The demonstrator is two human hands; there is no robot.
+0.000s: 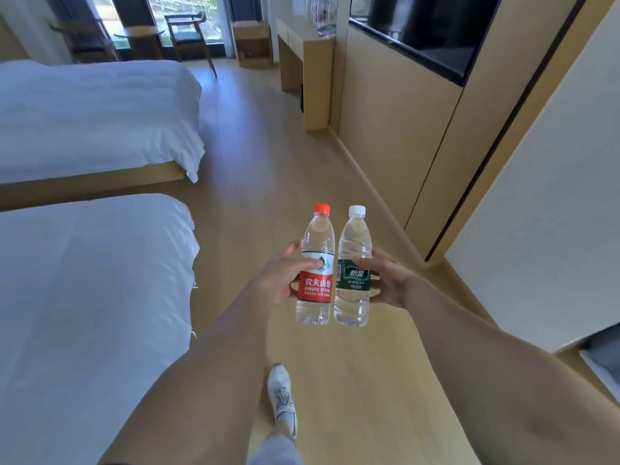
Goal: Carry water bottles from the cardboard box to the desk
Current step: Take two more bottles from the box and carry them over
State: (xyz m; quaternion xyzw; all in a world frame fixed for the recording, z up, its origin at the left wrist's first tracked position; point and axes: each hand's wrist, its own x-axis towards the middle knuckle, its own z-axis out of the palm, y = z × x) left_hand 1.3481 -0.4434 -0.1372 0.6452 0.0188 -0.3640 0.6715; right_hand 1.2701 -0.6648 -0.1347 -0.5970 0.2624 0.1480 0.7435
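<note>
- Red-capped bottle (315,270): clear ribbed plastic cylinder tapering to a narrow neck; glossy red and white label band around its middle; filled with clear water; held upright in the air above the floor, ahead of the person.
- White-capped bottle (354,268): clear plastic, with deeper horizontal ridges above and below a dark green label; also full and upright; it stands just beside the red-capped bottle on that bottle's right, the two bodies nearly touching.
- Left hand (280,280): its grip is closed round the red-capped bottle at label height; the thumb lies across the front of the label, the fingers pass behind; cap and base stand out above and below the hand.
- Right hand (385,280): its grip holds the white-capped bottle at the green label; the fingers curl around the bottle's right side; the base hangs below the hand.
- Worktop (303,38): pale wood, box-shaped, standing far ahead against the right wall; well apart from both bottles; a clear object on its top is too blurred to identify.
- Floor (255,146): smooth, light wooden planks; a grey laced shoe (283,397) steps on it below the bottles.
- Beds (94,122): two, on the left, with soft, creased white covers over pale wooden bases.
</note>
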